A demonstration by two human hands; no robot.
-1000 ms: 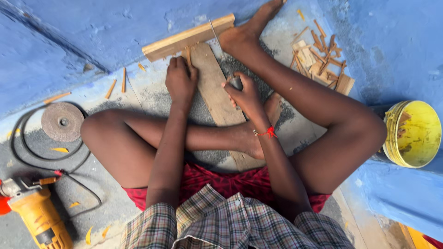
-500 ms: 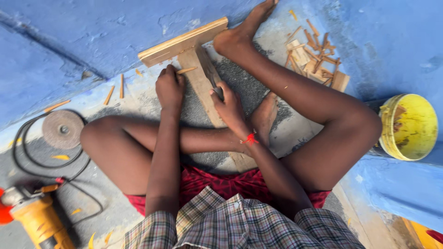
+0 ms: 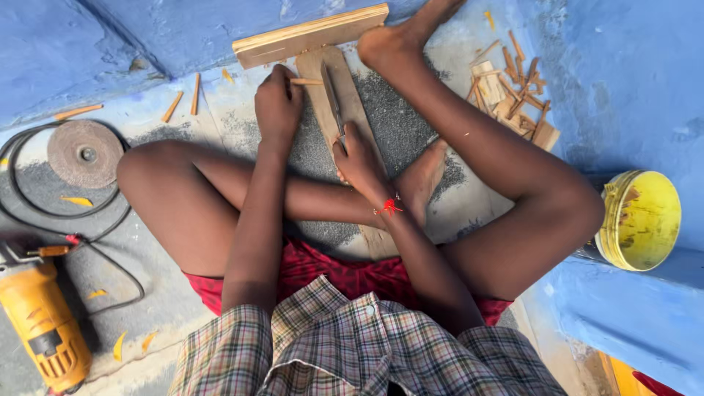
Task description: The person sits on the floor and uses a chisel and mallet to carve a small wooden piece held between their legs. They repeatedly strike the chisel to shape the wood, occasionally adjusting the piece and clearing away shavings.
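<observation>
— Reporting hand positions: what does each hand grasp?

— Left hand (image 3: 277,103) pinches a thin wooden stick (image 3: 306,81), its tip resting on the upright plank (image 3: 339,95). Right hand (image 3: 359,158) is clenched on a dark blade (image 3: 334,106) laid along that plank.

— Surroundings?

— Crosswise board (image 3: 308,35) touches the plank's far end (a bare foot (image 3: 389,44) beside it). Left: grinding disc (image 3: 85,153), yellow angle grinder (image 3: 42,323). Right: wood scraps (image 3: 513,88), yellow bucket (image 3: 642,218).
</observation>
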